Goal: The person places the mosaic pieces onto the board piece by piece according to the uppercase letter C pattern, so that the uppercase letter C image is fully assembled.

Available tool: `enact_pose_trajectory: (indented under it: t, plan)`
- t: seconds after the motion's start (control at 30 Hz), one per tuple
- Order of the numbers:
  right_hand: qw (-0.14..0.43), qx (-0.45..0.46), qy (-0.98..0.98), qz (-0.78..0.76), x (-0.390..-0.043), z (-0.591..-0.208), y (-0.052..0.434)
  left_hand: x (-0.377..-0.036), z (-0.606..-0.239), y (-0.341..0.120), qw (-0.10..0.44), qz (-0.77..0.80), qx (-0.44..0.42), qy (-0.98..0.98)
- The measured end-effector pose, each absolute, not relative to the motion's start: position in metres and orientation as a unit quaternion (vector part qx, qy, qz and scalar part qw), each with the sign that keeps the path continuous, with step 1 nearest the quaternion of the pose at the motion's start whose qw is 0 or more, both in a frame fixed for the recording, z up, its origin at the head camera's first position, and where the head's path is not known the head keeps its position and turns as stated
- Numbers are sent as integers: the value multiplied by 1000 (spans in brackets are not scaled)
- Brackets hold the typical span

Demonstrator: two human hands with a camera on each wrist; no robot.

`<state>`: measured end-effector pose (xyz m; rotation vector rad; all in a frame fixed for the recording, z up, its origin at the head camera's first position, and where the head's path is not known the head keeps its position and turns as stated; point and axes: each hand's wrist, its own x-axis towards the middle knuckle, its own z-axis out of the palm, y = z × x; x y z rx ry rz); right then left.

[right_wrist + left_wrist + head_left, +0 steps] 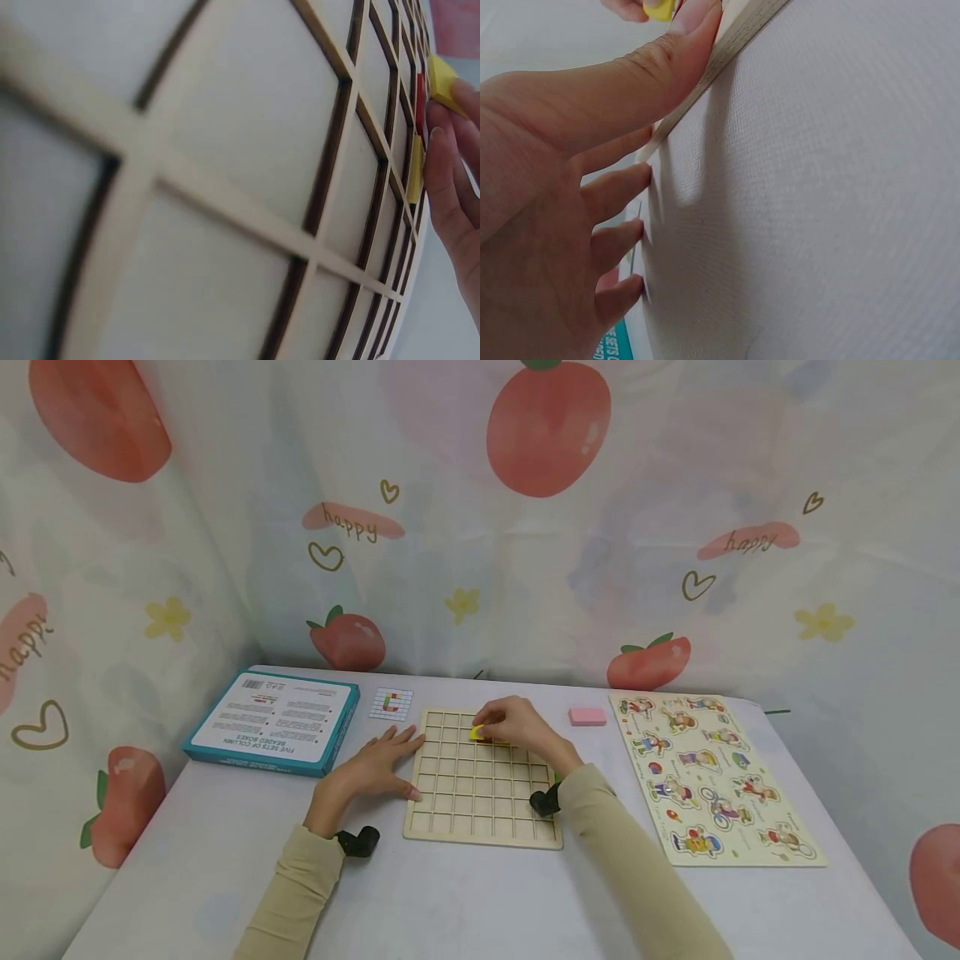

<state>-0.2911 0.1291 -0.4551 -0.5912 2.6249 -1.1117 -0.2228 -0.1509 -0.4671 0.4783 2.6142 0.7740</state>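
Observation:
A square wooden grid board (450, 777) lies on the white table. My right hand (517, 724) is over its upper part, fingertips and thumb pinching a yellow tile (444, 81). In the right wrist view, a red tile (419, 103) and another yellow tile (415, 169) sit in grid cells right by the fingertips; in the head view the hand covers most of that area. My left hand (377, 766) rests at the board's left side with fingers spread. Its thumb (667, 64) touches the board's edge, and the other fingers reach toward the upper left edge.
A small pattern card (391, 703) with coloured squares lies behind the left hand. Farther left is a teal-edged box (285, 718). To the right are a pink block (587, 717) and a puzzle board (697, 777) with cartoon figures. A printed curtain (465, 543) hangs behind the table.

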Motion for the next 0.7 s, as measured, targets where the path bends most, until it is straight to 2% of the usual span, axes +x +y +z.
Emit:
enact_pose_trajectory:
  t: [0.7]
  plan:
    - [106,-213,909,-342,-292,-457,113,-222,-466,-150,193,268,166,929]
